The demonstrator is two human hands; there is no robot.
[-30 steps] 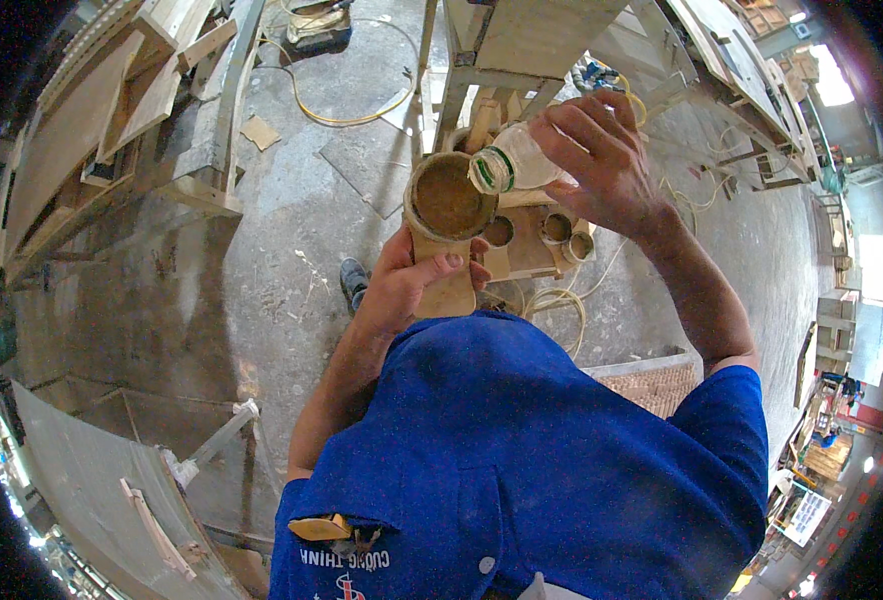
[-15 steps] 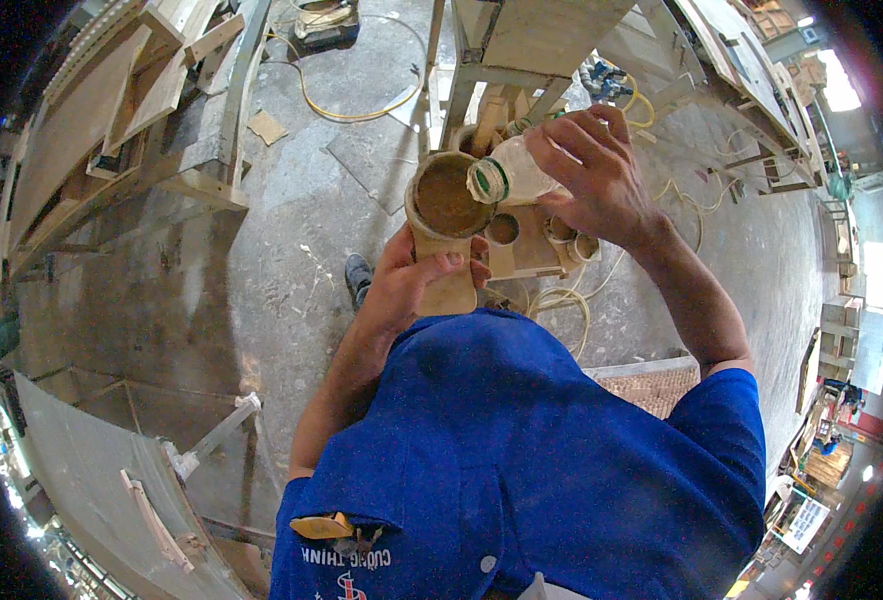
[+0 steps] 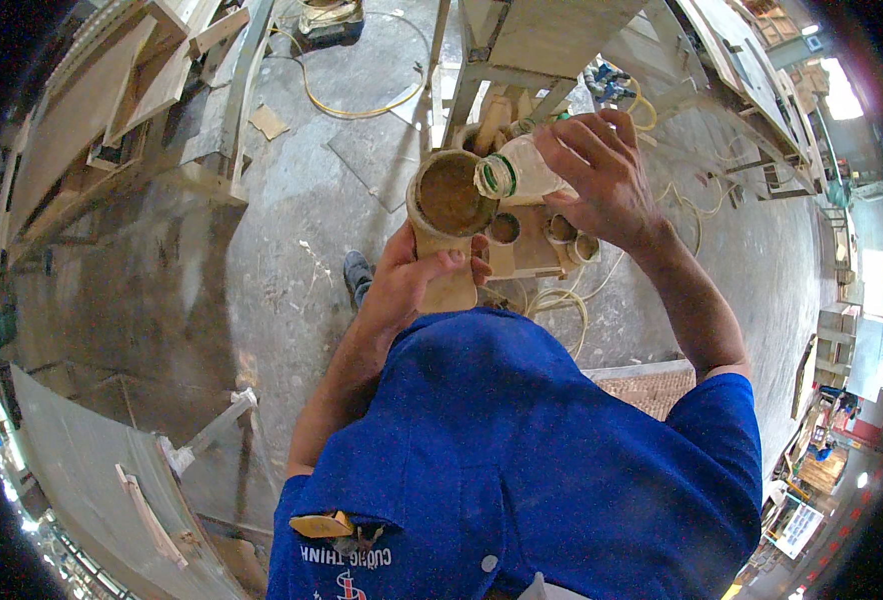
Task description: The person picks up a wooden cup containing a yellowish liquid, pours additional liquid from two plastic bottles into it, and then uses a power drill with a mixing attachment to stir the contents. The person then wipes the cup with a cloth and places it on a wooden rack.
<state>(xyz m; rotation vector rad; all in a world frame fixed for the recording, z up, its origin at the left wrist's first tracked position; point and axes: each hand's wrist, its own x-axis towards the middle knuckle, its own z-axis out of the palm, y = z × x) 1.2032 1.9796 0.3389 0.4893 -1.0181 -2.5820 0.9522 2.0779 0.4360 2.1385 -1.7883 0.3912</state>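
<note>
Wooden handle (image 3: 450,286) of round cup (image 3: 455,194) was pinched between thumb and fingers of left hand (image 3: 409,268); judged stiff, light, best gripped there, cup kept level. Clear plastic bottle (image 3: 536,166) was clasped in right hand (image 3: 604,170), neck tilted at cup's rim; judged thin-walled, easily squeezed, slippery if wet, best held mid-body. Smaller cups (image 3: 504,229) were seen lower, with wooden board (image 3: 534,246); grey floor (image 3: 292,215) was seen beyond.

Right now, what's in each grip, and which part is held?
The left grip holds the round cup by its flat tan handle. The right grip holds the clear bottle by its body, not its neck.
</note>
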